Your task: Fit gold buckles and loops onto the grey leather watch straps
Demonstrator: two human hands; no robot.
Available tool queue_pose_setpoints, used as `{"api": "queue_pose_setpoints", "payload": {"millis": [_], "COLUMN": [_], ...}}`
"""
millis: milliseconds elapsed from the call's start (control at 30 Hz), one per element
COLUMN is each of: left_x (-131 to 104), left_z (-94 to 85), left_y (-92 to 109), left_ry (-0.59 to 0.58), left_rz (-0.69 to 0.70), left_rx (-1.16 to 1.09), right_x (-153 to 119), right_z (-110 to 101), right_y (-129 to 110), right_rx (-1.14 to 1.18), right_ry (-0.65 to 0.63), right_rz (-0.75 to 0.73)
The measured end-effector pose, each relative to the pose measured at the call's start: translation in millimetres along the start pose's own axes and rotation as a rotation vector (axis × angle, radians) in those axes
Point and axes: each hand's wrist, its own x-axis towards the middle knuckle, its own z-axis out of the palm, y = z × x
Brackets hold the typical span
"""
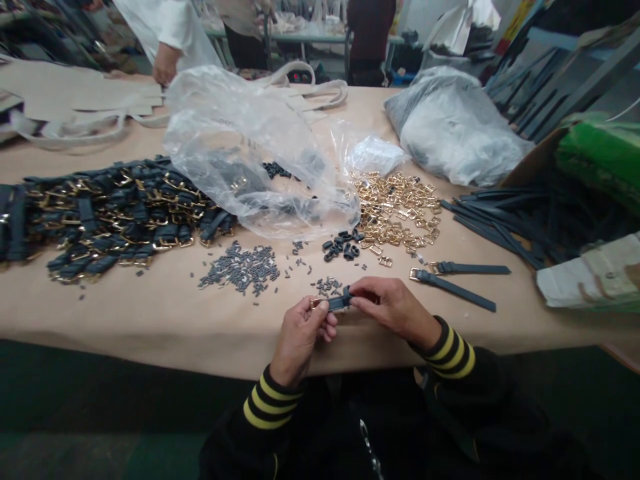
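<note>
Near the front edge of the table, my left hand (303, 331) pinches the buckle end of a short dark strap (336, 304), its gold buckle at the fingertips. My right hand (387, 305) has thumb and fingers closed around a small dark loop (347, 295) on the same strap. Just behind the hands lies a small group of dark little pieces (327, 287). To the right, two finished-looking straps with gold buckles (457, 291) rest on the table. Dark loops (343, 245) and a heap of gold buckles (397, 207) are farther back.
A big pile of buckled straps (120, 213) covers the left. Clear plastic bags (250, 147) stand mid-table, with a filled bag (455, 127) behind. Long dark strips (520, 213) spill from a box at right. Across the table, a person's hand (167, 64) touches pale fabric.
</note>
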Motion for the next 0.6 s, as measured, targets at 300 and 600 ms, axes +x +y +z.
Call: {"api": "queue_pose_setpoints", "payload": {"millis": [300,600], "left_x": [-6,-8], "left_z": [21.5,32.3], "left_y": [-8,-12], "left_ry": [-0.052,-0.056], "left_rz": [0.068,0.127], "left_rx": [0.038,0.085], "right_x": [-34,-40], "right_z": [9,20], "right_y": [4,15], "right_rx": [0.21,0.635], "right_ry": [0.112,0.25], "right_rz": [0.141,0.344]}}
